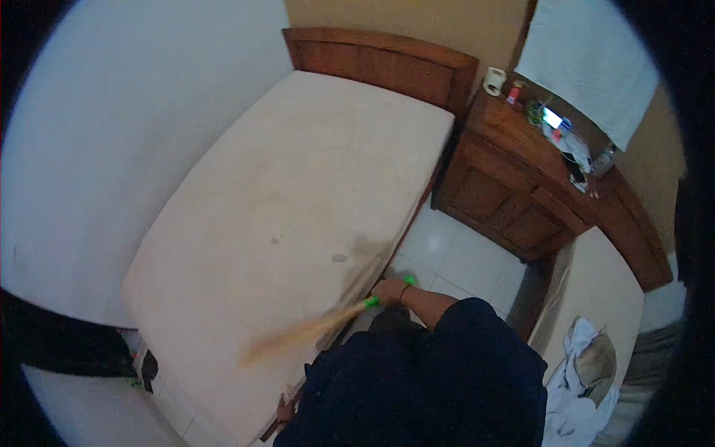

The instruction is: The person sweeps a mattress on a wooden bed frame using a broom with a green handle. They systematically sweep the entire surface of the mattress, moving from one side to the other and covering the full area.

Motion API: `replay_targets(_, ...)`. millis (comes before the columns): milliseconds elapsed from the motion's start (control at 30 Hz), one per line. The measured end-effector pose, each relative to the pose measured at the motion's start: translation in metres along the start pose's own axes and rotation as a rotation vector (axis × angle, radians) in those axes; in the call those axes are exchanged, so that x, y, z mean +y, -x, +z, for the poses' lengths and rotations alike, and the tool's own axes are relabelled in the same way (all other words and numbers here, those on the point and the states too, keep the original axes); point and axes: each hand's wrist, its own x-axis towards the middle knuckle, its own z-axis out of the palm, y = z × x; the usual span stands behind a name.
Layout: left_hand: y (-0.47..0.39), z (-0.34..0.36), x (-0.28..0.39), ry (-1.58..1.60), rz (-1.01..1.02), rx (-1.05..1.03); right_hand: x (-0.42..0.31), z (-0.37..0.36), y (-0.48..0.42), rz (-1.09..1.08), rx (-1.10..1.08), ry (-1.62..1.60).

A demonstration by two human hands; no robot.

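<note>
A bed broom of thin straw-coloured bristles (301, 335), with a green band and a green handle end, is held in my right hand (389, 291). Its bristles fan out blurred over the lower part of a bare, pale mattress (301, 184), to the left of my right hand. Stains mark the mattress top, and a small grey oval patch (339, 258) shows near its right side. My left hand (285, 410) touches the mattress's near right edge by the wooden bed rail; my dark shirt hides part of it, and its grip is unclear.
A wooden headboard (380, 61) and a white wall (111, 156) border the bed. The wooden cabinet (503, 190) carries a lit phone (552, 118) and small items. At right, a second mattress (592, 290) bears crumpled white cloth (570, 408). Tiled floor (452, 246) lies between the beds.
</note>
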Motion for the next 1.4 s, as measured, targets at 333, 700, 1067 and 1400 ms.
replay_targets(333,-0.129,-0.081,0.083,-0.371,0.277,-0.107,0.202,-0.038,-0.006,0.815,0.610,-0.826)
replay_targets(700,-0.314,-0.154,0.264,-0.132,0.436,-0.064,0.249,-0.061,-0.082,0.091,-0.140,-0.315)
replay_targets(1067,-0.323,-0.247,0.393,0.289,-0.109,-0.088,0.430,-0.188,-0.259,0.802,0.666,-0.752)
replay_targets(1400,-0.324,-0.233,0.393,0.387,-0.341,-0.184,0.234,-0.137,-0.309,-0.118,-0.631,-0.122)
